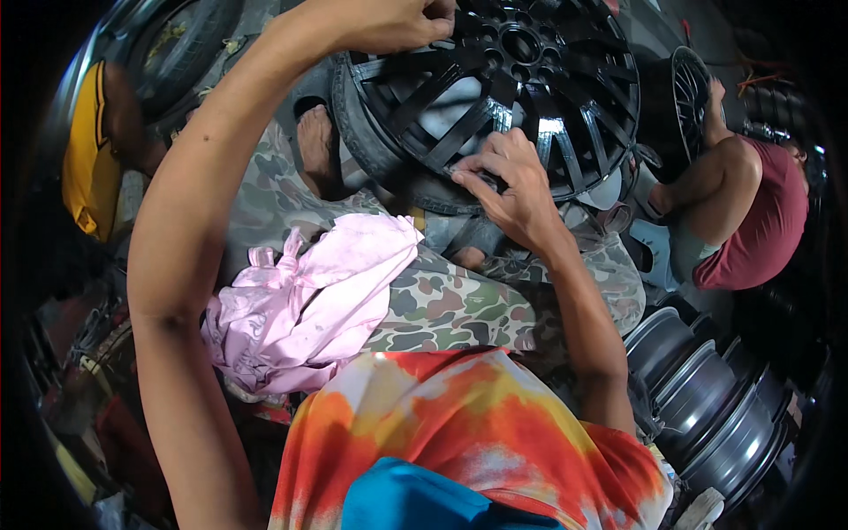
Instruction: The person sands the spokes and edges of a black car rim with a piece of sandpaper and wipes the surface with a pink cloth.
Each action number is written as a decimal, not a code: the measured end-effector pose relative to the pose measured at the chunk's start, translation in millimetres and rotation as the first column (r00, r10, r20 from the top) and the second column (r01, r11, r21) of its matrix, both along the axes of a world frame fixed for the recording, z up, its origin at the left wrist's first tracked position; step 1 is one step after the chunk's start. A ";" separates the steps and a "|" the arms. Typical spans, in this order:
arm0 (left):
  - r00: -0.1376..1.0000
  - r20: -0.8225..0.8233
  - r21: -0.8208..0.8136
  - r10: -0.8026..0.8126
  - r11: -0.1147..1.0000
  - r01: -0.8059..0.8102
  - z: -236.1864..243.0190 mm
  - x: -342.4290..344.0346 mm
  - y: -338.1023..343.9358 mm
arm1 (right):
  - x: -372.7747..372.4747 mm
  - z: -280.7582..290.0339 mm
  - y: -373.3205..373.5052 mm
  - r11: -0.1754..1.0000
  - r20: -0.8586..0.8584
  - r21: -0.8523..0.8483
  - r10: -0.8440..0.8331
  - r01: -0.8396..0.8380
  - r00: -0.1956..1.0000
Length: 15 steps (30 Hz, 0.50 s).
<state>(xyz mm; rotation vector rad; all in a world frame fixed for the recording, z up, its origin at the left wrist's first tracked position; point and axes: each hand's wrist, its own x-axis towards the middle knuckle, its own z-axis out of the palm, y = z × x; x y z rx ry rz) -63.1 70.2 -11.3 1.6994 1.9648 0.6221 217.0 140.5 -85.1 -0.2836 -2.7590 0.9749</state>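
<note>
A glossy black multi-spoke wheel (549,124) lies over a dark tyre (367,159) in front of my crossed, camouflage-clad legs. My left hand (415,22) is at the wheel's upper left with curled fingers; whatever they hold is hidden. Lower on the wheel, my right hand (502,185) has its fingers bent and pinched at the rim and spoke ends, on something too small to make out. A crumpled pink cloth (309,291) lies on my lap.
At right, a person in maroon (751,203) sits beside another dark wheel (673,106), above stacked silver rims (707,406). At left are a person in yellow (93,150) and a tyre (177,62). Assorted clutter fills the lower left.
</note>
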 end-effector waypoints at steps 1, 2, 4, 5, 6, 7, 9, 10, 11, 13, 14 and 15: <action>1.000 -0.003 0.000 0.005 1.000 -0.006 0.8 -1.1 0.1 | 1.3 0.7 1.1 1.000 0.039 -0.003 -0.005 0.005 0.999; 1.000 -0.003 0.012 -0.010 1.000 0.010 1.1 -0.9 0.4 | 0.9 0.6 0.7 1.000 0.040 -0.005 -0.002 0.002 0.999; 0.999 -0.021 0.033 -0.024 0.999 0.025 -3.3 -4.4 0.3 | -1.7 0.1 -0.4 1.000 -0.006 0.014 0.002 -0.002 1.000; 1.000 -0.019 0.034 -0.025 0.999 0.026 -3.0 -3.5 0.6 | -2.8 -0.1 -1.9 1.000 -0.003 0.015 0.001 -0.001 1.000; 1.000 -0.015 0.008 -0.012 1.000 0.013 -2.6 -2.5 1.4 | -4.4 -0.2 -4.2 1.000 -0.008 0.024 -0.002 0.002 1.000; 1.000 -0.011 -0.017 0.000 1.000 0.000 -2.3 -1.2 2.2 | -4.9 -0.2 -5.3 0.999 -0.014 0.033 -0.005 0.006 1.000; 1.000 -0.009 0.007 -0.018 1.000 0.018 0.0 0.5 4.0 | -3.4 -0.5 -3.0 0.999 -0.016 0.046 -0.021 0.021 1.000; 0.999 -0.006 0.032 -0.041 0.999 0.041 0.9 0.6 4.6 | -3.3 -0.5 -2.2 0.997 -0.016 0.059 -0.040 0.041 0.999; 0.999 -0.005 0.030 -0.037 0.999 0.037 0.3 0.0 3.7 | -3.6 -0.4 -3.3 0.998 -0.015 0.057 -0.036 0.037 0.999; 1.000 -0.005 0.023 -0.028 0.999 0.028 -0.8 -1.7 2.1 | -4.7 0.3 -5.4 0.996 0.008 0.050 -0.071 0.070 0.997; 1.000 -0.004 0.023 -0.024 0.999 0.024 -0.2 -2.0 1.7 | -5.2 1.8 -5.8 0.997 0.009 0.050 -0.067 0.066 0.998; 1.000 -0.003 0.022 -0.024 0.999 0.024 0.3 -2.0 1.5 | -5.4 3.4 -6.4 0.998 0.024 0.043 -0.048 0.047 0.999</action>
